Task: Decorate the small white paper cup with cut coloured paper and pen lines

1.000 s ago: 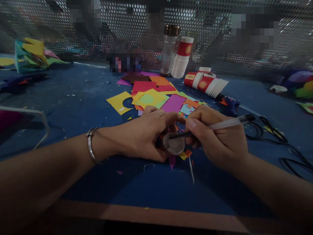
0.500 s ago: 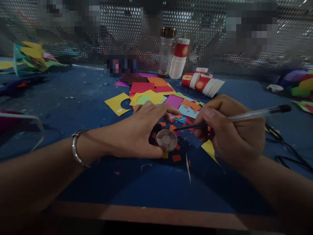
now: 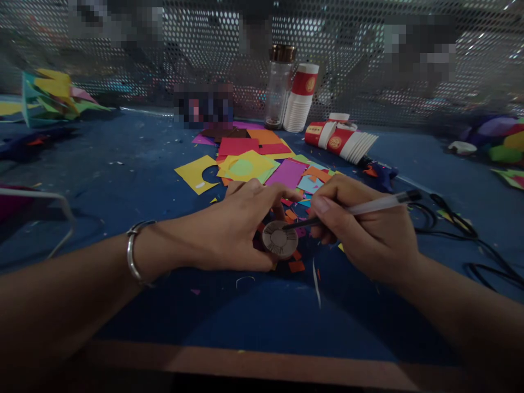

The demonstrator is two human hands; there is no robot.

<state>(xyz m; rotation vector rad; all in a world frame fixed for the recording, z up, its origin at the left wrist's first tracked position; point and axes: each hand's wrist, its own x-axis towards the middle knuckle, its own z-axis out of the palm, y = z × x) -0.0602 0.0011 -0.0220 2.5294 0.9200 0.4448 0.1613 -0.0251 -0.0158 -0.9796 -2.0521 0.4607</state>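
Note:
My left hand [image 3: 245,229] is curled round a small pale round disc [image 3: 280,240], thumb at its near edge and fingers at its far side. An inner ring and short dark radial lines mark the face of the disc. Whether it is flat or the end of something deeper is hard to tell. In a writing grip my right hand [image 3: 362,226] holds a pen [image 3: 379,204] with a clear barrel and a black end. The pen's dark tip rests at or just over the disc's upper right part. Small orange and pink paper scraps [image 3: 297,266] lie beneath and around.
Coloured paper sheets [image 3: 241,164] are piled beyond my hands. Behind them stand a clear bottle [image 3: 279,90] and a stack of paper cups [image 3: 301,101]; more cups [image 3: 339,141] lie sideways. A black cable [image 3: 454,221] runs at the right. A perforated metal screen [image 3: 347,38] closes off the back.
My right hand has moved left and slightly down, bringing the pen tip from beside the disc's upper right edge onto or over its face. My left hand has barely shifted.

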